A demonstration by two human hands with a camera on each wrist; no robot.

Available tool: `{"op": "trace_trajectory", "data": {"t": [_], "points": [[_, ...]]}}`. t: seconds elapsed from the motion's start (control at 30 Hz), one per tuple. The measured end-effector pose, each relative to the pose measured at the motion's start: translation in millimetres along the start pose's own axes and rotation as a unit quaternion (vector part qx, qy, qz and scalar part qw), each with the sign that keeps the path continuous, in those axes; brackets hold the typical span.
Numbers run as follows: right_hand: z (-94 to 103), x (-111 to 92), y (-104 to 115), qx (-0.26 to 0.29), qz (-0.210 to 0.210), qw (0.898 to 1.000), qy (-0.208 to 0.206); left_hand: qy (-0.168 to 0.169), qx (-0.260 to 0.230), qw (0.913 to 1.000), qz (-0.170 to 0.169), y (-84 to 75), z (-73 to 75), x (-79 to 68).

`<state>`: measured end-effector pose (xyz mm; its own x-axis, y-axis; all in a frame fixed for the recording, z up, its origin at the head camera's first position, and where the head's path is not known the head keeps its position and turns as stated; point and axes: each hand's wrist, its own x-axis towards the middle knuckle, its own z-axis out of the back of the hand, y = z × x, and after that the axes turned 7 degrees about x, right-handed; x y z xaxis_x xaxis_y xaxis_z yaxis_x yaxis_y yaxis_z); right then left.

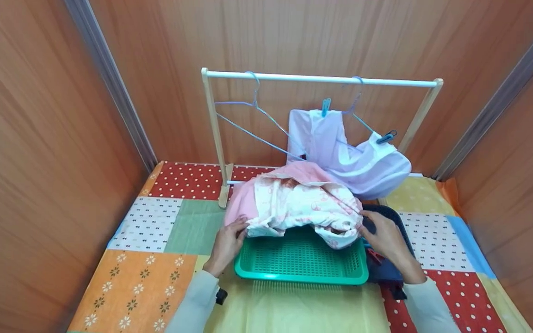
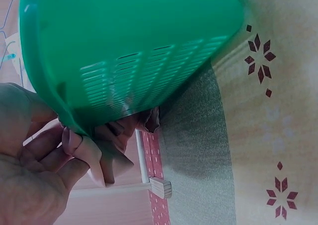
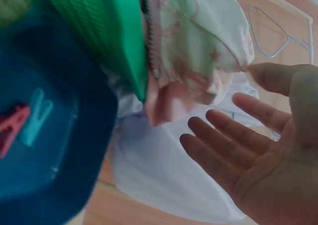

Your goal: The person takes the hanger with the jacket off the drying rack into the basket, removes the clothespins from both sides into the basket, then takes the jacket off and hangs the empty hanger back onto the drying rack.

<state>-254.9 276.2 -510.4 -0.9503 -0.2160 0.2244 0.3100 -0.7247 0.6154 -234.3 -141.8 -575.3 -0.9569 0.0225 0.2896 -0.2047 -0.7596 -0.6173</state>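
Observation:
A pink garment (image 1: 301,203) with a white, pink-printed side lies bunched over the far part of a green plastic basket (image 1: 303,277). At its left edge my left hand (image 1: 228,240) pinches a fold of pink cloth (image 2: 82,148) between thumb and fingers, beside the basket's rim. On the other side, my right hand (image 1: 387,236) has its fingers extended. Its thumb tip meets the printed cloth (image 3: 213,41) in the right wrist view, while the other fingers stay spread below. Part of the basket's inside is hidden under the garment.
Behind stands a small rack (image 1: 294,77) with a bare hanger (image 1: 266,113) and a lilac garment (image 1: 363,171) held by clothespins (image 1: 325,107). A dark blue bin (image 3: 54,185) with red and teal clothespins (image 3: 37,115) sits right of the basket. Wooden panels (image 1: 40,162) enclose the patchwork cloth.

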Motion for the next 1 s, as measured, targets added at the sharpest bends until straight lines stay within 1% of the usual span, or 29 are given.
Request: {"op": "trace_trajectory", "data": {"t": [0.13,0.2,0.3,0.37,0.43,0.53,0.67,0.8,0.9,1.0], "points": [[-6.7,-5.3,-3.6,0.011,0.009,1.0,0.009,-0.005,-0.001,1.0,-0.004,1.0,-0.3,-0.6],[-10.1,-7.9,-5.2,0.011,0.007,1.0,0.025,-0.005,-0.005,1.0,-0.001,1.4,-0.4,-1.7],[-15.2,-10.8,-7.9,0.003,0.008,0.999,0.042,-0.006,-0.01,0.9999,-0.002,1.4,-0.4,-3.2],[-17.9,-11.2,-9.2,-0.002,0.012,0.999,0.041,-0.008,-0.011,0.9999,-0.002,1.5,-0.2,-2.5],[-19.7,-9.6,-9.9,-0.006,0.022,0.999,0.029,-0.014,-0.009,0.9998,-0.007,1.7,0.5,-0.7],[-21.4,-6.8,-9.5,-0.006,0.038,0.999,0.001,-0.026,-0.005,0.9996,-0.011,1.2,2.4,1.3],[-24.5,-5.5,-6.9,-0.006,0.061,0.997,-0.055,-0.044,0.01,0.9987,-0.024,-4.1,6.2,-0.5],[-28.2,-5.3,1.1,-0.002,0.079,0.991,-0.108,-0.058,0.031,0.9971,-0.04,-14.2,9.7,-3.3],[-31.4,-6.8,9.5,0.005,0.096,0.987,-0.126,-0.06,0.043,0.9957,-0.056,-24.9,11.0,-5.0],[-36.1,-10.4,19.0,0.007,0.116,0.985,-0.125,-0.058,0.056,0.994,-0.074,-38.1,11.0,-7.2]]}}
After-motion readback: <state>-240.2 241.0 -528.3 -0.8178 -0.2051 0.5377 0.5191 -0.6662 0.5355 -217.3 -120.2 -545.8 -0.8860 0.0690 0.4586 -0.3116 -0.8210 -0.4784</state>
